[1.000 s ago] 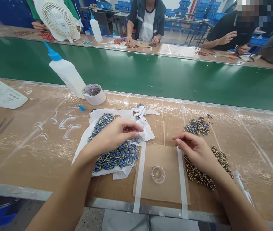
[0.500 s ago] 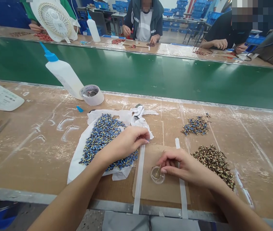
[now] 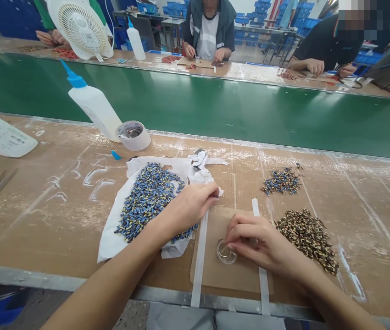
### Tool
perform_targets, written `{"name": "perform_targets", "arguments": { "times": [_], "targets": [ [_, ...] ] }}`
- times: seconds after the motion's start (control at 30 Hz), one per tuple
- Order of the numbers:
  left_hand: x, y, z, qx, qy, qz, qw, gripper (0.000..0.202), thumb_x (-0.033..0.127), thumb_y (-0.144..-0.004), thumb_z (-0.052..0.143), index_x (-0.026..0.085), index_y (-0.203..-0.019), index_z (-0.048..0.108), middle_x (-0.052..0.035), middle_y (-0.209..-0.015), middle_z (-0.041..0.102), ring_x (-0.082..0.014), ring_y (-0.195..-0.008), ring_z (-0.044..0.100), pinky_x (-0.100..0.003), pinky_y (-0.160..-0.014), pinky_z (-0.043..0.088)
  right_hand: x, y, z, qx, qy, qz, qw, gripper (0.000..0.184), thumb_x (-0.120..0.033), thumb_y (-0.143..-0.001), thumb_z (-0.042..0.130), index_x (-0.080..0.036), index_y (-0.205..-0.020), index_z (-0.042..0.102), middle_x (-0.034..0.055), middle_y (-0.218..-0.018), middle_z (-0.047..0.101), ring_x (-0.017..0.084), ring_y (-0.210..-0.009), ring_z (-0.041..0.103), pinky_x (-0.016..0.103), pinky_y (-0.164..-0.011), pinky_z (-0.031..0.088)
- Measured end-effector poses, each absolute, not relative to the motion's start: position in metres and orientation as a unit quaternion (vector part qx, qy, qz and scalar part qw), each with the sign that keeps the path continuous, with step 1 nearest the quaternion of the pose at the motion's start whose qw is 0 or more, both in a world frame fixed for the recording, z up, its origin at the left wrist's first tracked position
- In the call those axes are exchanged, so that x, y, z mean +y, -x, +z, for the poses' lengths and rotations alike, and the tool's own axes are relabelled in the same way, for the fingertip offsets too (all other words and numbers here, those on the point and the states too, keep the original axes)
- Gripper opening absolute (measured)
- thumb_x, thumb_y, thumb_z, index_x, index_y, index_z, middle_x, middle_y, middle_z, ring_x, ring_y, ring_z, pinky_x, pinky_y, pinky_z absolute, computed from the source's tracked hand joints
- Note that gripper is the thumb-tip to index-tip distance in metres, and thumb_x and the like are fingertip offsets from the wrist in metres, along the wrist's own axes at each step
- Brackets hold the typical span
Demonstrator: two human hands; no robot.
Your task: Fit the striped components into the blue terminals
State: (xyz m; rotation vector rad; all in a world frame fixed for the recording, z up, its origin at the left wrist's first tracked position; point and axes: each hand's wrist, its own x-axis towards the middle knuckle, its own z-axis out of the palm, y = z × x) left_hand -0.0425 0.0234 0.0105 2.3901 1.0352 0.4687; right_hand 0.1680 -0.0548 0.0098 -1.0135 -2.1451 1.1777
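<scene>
My left hand [image 3: 198,201] is closed in a pinch past the right edge of a heap of small blue-and-yellow parts [image 3: 150,197]. What its fingertips grip is too small to make out. Below and to the right, my right hand [image 3: 253,240] pinches at the rim of a small clear round dish [image 3: 226,253]; its fingertips hide whatever they hold. The dish stands on a cardboard sheet [image 3: 222,279] taped down with white strips. Under the blue-and-yellow heap lies a white cloth [image 3: 112,238].
Right of my hand lie a brown-and-yellow heap of parts [image 3: 308,238] and a smaller blue-and-brown pile [image 3: 282,181]. A tape roll [image 3: 135,137] and a blue-tipped bottle [image 3: 93,107] stand at the back left, before a green belt [image 3: 195,105]. Several co-workers sit beyond.
My right fingertips have drawn closer together over the dish, and the thin piece seen there earlier is now hidden. My left hand has shifted slightly right, still pinched.
</scene>
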Motion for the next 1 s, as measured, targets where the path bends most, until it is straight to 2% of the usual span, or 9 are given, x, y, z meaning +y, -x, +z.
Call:
{"name": "perform_targets", "arguments": {
  "times": [0.13,0.3,0.43,0.67,0.9,1.0],
  "targets": [
    [0.022,0.040,0.009,0.372,-0.847,0.195,0.326,0.004,0.016,-0.089,0.052,0.016,-0.091,0.056,-0.0015,-0.081,0.066,-0.0129,-0.072,0.060,-0.025,-0.067,0.043,-0.059,-0.163,0.010,-0.780,0.367,0.439,0.254,0.010,-0.016,-0.092,0.055,-0.019,-0.088,0.063,0.0034,-0.093,0.059,0.014,-0.084,0.056,0.027,-0.074,0.046],
    [0.019,0.036,0.005,0.346,-0.793,0.211,0.455,0.013,0.014,-0.091,0.049,0.015,-0.096,0.061,-0.0029,-0.083,0.069,-0.0118,-0.076,0.064,-0.024,-0.073,0.047,-0.060,-0.160,0.006,-0.789,0.362,0.421,0.263,0.012,-0.012,-0.092,0.052,-0.019,-0.089,0.061,0.0037,-0.094,0.057,0.014,-0.085,0.055,0.028,-0.075,0.046],
    [0.018,0.034,0.006,0.345,-0.799,0.188,0.455,0.010,0.013,-0.087,0.055,0.015,-0.088,0.065,-0.0021,-0.080,0.068,-0.0120,-0.074,0.061,-0.025,-0.071,0.046,-0.058,-0.163,0.008,-0.804,0.365,0.397,0.252,0.014,-0.011,-0.093,0.049,-0.019,-0.088,0.059,0.0039,-0.093,0.056,0.015,-0.085,0.054,0.029,-0.075,0.045],
    [0.019,0.032,0.006,0.343,-0.781,0.209,0.479,0.005,0.016,-0.084,0.061,0.014,-0.085,0.065,-0.0014,-0.077,0.065,-0.0116,-0.072,0.058,-0.024,-0.070,0.045,-0.060,-0.163,0.013,-0.791,0.358,0.442,0.225,0.013,-0.012,-0.093,0.050,-0.019,-0.085,0.058,0.0037,-0.092,0.058,0.015,-0.084,0.055,0.028,-0.074,0.046],
    [0.014,0.026,-0.005,0.335,-0.736,0.203,0.553,0.004,0.017,-0.083,0.061,0.014,-0.085,0.062,0.0010,-0.070,0.059,-0.0099,-0.066,0.053,-0.021,-0.063,0.042,-0.055,-0.177,0.011,-0.708,0.423,0.487,0.287,0.010,-0.026,-0.094,0.054,-0.020,-0.087,0.060,0.0023,-0.084,0.062,0.016,-0.080,0.058,0.030,-0.074,0.047],
    [0.010,0.021,-0.008,0.326,-0.722,0.187,0.582,0.004,0.016,-0.082,0.061,0.014,-0.085,0.063,0.0012,-0.069,0.059,-0.0096,-0.065,0.054,-0.021,-0.062,0.041,-0.054,-0.185,0.009,-0.644,0.460,0.506,0.343,0.010,-0.029,-0.094,0.055,-0.021,-0.091,0.062,0.0023,-0.083,0.064,0.015,-0.076,0.061,0.027,-0.070,0.049]
  ]
}}
